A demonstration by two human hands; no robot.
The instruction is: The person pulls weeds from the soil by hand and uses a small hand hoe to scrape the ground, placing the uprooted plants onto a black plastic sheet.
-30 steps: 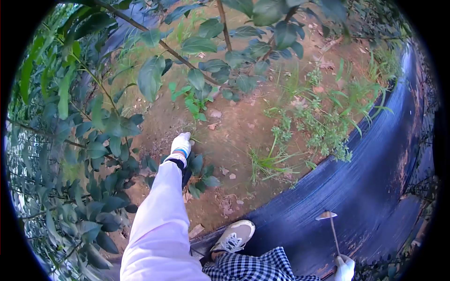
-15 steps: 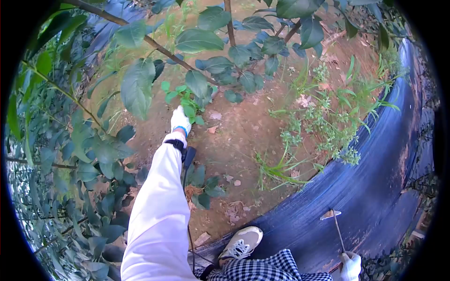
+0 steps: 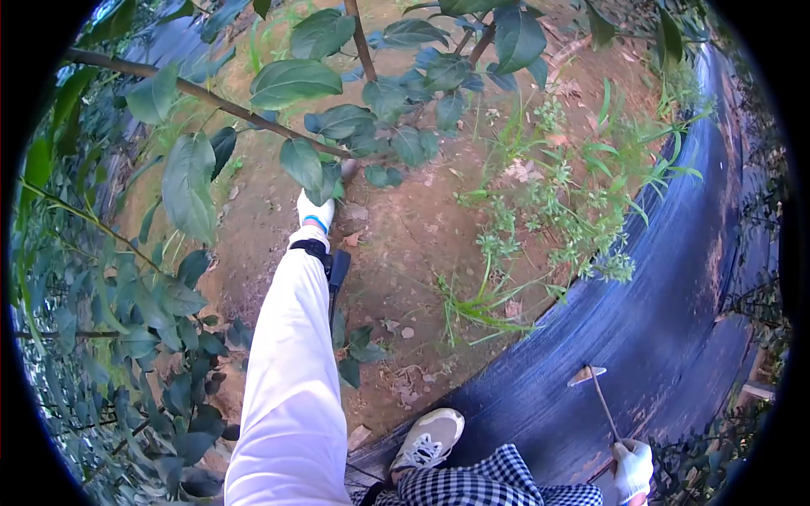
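Note:
My left hand (image 3: pixel 315 209), in a white glove with a blue band at the wrist, reaches out low over the brown soil (image 3: pixel 396 244). Leaves of an overhanging branch (image 3: pixel 245 112) partly cover its fingers, so what it holds, if anything, is hidden. At the lower right, my right hand (image 3: pixel 633 469), also white-gloved, is closed round the thin handle of a small hoe (image 3: pixel 604 403). The hoe's triangular blade (image 3: pixel 587 375) is over the dark ground sheet (image 3: pixel 540 396).
Green weeds and grass (image 3: pixel 557 202) grow on the soil at the right. Dense leafy branches (image 3: pixel 160 312) fill the left side. My shoe (image 3: pixel 432 437) stands at the sheet's edge, beside checked cloth (image 3: pixel 472 485).
The bright green plant beside my left hand is mostly gone from sight. The view has shifted, with branches and weeds lying further left. My right hand still holds the hoe.

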